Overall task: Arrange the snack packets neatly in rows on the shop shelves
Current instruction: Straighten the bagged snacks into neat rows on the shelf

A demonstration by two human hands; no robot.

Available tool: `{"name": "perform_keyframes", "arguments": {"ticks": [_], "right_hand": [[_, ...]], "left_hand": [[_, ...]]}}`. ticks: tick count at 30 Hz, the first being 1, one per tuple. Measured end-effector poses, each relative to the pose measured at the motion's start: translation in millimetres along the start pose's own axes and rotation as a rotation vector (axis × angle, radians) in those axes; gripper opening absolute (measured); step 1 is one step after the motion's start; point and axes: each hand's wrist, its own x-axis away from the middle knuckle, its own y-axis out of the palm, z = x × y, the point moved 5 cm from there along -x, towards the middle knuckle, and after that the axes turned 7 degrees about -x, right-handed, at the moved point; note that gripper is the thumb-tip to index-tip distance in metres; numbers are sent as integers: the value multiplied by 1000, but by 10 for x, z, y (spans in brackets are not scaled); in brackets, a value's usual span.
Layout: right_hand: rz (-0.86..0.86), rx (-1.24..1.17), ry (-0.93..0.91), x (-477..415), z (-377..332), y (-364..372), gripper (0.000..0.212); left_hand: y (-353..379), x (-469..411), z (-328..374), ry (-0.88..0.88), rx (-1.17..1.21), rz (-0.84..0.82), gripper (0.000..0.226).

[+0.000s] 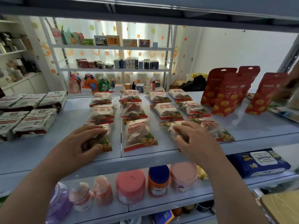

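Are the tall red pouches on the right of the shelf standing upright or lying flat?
Upright, slightly tilted: the tall red pouches stand on their bottom edges, hang-holes uppermost, on the pale blue shelf.

Left grip [87,139], right grip [194,139], both seemingly bare
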Motion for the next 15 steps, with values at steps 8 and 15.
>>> {"name": "perform_keyframes", "arguments": {"ticks": [8,15], "right_hand": [[76,22,-15,-161,9,88,41],[-118,42,16,-486,-32,209,72]], "left_hand": [[-26,1,7,-15,26,-1,48],[-28,-1,5,-50,36,1,50]]}}
